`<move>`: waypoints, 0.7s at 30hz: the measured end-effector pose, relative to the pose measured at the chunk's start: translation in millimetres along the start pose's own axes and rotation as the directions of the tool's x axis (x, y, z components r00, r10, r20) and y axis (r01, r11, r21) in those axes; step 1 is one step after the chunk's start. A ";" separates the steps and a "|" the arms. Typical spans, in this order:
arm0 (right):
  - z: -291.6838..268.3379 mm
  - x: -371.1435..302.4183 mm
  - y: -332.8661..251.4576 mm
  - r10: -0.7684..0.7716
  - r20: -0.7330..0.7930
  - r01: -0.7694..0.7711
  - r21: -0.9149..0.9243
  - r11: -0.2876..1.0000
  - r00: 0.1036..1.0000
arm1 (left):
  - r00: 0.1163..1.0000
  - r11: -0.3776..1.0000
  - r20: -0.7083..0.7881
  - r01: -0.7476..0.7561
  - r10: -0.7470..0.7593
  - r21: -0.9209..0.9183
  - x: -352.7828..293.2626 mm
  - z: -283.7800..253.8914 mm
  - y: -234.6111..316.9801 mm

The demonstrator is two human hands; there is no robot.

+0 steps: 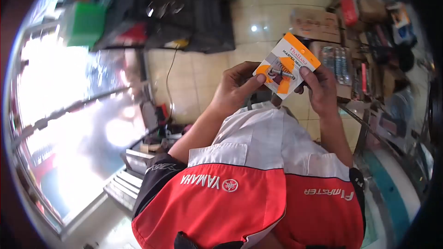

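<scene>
A flat orange-and-white package (287, 66) with a metal spring part on its front is held up before my chest, tilted to one side. My left hand (241, 84) grips its left corner, thumb on the front face and fingers behind. On the opposite edge my right hand (320, 87) pinches it the same way, thumb on the front near the lower right. The fingers behind the package are mostly hidden. Whether the spring part is a real piece under clear plastic or only a print, I cannot tell.
Cardboard boxes (315, 24) and packaged parts (342, 64) crowd the tiled floor (258, 0) at the far right. A green box (84, 24) sits far left beside a dark covered bulk (198, 23). A glass case (83, 124) stands left; a thin cable (170, 78) hangs nearby.
</scene>
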State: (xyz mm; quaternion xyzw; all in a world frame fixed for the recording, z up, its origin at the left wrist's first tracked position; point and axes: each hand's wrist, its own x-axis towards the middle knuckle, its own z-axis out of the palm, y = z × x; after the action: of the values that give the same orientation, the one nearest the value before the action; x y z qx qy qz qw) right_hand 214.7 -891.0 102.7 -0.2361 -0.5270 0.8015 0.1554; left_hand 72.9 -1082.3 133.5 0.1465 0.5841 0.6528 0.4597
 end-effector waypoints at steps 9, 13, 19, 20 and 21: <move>356.6 -52.0 122.6 0.197 0.438 -0.179 -0.083 0.980 0.877 | 0.922 0.948 -0.355 -0.241 0.156 -0.208 -271.9 -292.8 -20.2; 547.8 -43.8 208.9 0.291 0.541 -0.217 -0.198 0.956 0.789 | 0.865 0.911 -0.466 -0.331 0.188 -0.247 -374.5 -466.2 -27.9; 908.3 -4.3 293.3 0.281 0.728 -0.079 -0.299 0.951 0.625 | 0.788 0.950 -0.576 -0.308 0.218 -0.061 -518.6 -763.5 71.5; 947.0 4.7 293.9 0.269 0.756 -0.067 -0.287 0.956 0.597 | 0.762 0.945 -0.602 -0.325 0.239 -0.036 -527.7 -790.2 85.9; 962.0 5.6 297.2 0.267 0.770 -0.066 -0.282 0.957 0.580 | 0.753 0.944 -0.614 -0.328 0.237 -0.038 -533.8 -798.6 85.2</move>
State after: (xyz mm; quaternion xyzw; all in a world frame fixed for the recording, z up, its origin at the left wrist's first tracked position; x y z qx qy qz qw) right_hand -311.8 -1748.1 149.0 0.0841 -0.6019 0.7682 -0.2012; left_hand -260.0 -1986.4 175.1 -0.0151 0.6219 0.7673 0.1558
